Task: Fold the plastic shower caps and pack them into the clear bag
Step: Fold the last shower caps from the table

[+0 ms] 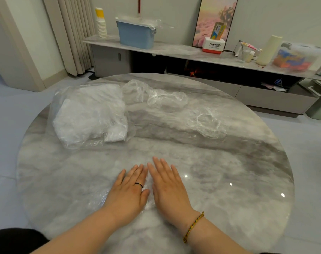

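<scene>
fingers of both hands lie straight and close together, flat on the tabletop, curled round nothing. the left hand, a dark ring on one finger, and the right hand, a braided cord at its wrist, sit side by side with forefingers almost touching. their palms press down on a thin clear shower cap spread on the near part of the round marble table. its crinkled edge shows just left of the left hand and a little in the gap between the hands; the rest is hidden under the palms.

the clear bag lies at the far left of the table, bulging with white bunched plastic; whether its mouth is open i cannot tell. just beside it at the far edge sits a crumpled cap, and touching that on the right a second cap. a third cap lies apart, further right, its elastic ring facing up.

on the long shelf behind, a blue bin has clear film draped over its top, near a stack of paper cups. a panasonic box has a card pack standing in it, and a clear tub at the right holds colourful things too blurred to name.
</scene>
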A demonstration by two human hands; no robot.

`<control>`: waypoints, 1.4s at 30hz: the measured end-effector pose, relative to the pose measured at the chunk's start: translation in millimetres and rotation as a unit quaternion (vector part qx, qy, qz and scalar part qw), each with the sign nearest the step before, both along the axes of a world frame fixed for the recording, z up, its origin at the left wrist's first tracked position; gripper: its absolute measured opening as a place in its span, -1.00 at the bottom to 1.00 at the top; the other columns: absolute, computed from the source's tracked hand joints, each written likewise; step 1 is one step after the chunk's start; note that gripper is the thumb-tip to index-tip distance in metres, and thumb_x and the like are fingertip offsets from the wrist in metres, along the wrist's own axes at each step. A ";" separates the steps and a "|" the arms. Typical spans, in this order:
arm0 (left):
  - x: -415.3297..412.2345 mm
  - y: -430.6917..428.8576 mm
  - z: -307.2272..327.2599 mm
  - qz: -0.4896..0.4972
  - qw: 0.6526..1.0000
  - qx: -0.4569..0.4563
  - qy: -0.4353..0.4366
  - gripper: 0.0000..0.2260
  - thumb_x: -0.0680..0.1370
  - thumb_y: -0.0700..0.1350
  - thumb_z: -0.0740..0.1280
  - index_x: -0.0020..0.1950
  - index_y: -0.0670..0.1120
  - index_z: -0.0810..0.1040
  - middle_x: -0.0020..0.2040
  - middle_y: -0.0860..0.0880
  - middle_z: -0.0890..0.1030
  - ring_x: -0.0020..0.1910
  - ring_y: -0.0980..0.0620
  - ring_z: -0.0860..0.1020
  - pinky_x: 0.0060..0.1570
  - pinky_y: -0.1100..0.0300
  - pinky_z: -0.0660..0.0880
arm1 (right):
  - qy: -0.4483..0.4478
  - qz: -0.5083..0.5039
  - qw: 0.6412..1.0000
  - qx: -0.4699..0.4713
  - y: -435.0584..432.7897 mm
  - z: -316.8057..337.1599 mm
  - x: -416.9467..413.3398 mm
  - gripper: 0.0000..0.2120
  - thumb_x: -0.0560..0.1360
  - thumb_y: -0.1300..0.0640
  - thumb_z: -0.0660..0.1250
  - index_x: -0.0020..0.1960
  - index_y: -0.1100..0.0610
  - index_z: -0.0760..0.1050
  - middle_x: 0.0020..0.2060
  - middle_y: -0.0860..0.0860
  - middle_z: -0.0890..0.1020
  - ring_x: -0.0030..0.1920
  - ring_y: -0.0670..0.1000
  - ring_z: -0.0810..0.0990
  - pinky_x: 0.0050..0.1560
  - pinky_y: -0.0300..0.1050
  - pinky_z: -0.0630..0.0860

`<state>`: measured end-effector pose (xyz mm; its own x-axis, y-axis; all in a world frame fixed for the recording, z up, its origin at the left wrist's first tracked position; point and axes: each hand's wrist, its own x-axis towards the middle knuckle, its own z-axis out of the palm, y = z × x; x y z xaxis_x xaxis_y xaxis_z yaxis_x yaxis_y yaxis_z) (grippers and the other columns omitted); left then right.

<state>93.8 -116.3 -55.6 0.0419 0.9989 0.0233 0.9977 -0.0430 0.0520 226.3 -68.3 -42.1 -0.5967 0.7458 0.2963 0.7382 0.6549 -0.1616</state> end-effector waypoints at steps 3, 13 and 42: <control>0.6 -0.1 -1.0 0.011 1.000 -0.001 0.011 -0.47 0.60 0.02 -0.08 0.01 -0.16 0.67 0.04 -0.05 0.66 0.02 0.03 0.63 0.31 0.19 -0.02 | -0.051 0.023 0.998 -0.036 -2.2 -0.4 2.1 -0.55 0.38 0.03 0.06 0.25 0.05 0.34 0.16 -0.07 0.60 0.18 -0.07 0.56 0.36 -0.15 0.01; 5.0 2.5 11.1 0.045 0.996 -0.074 -0.008 -0.30 0.47 0.13 -0.26 0.37 -0.22 0.36 0.41 -0.09 0.31 0.38 0.13 0.30 0.36 0.20 -0.18 | -0.117 0.011 0.990 -0.082 2.9 3.2 4.6 -0.20 0.54 -0.08 -0.50 0.30 0.06 0.46 0.32 -0.05 0.45 0.34 -0.11 0.40 0.36 -0.19 0.19; -162.9 -6.3 72.8 0.406 0.870 0.073 -0.269 -0.63 0.59 -0.10 0.21 0.40 0.00 0.36 0.53 -0.07 -0.04 0.45 -0.14 0.11 0.38 0.07 0.14 | 0.369 0.006 0.776 -0.512 30.4 82.0 -109.1 -0.75 0.51 0.36 0.16 -0.24 0.11 0.49 -0.55 -0.11 0.50 -0.57 -0.15 0.42 -0.50 -0.31 0.40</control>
<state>-69.1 -122.6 17.2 -0.7329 0.6784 -0.0506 0.5343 0.6200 0.5746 117.2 -37.9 39.9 -0.5562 0.8104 -0.1838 0.1924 -0.0896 -0.9772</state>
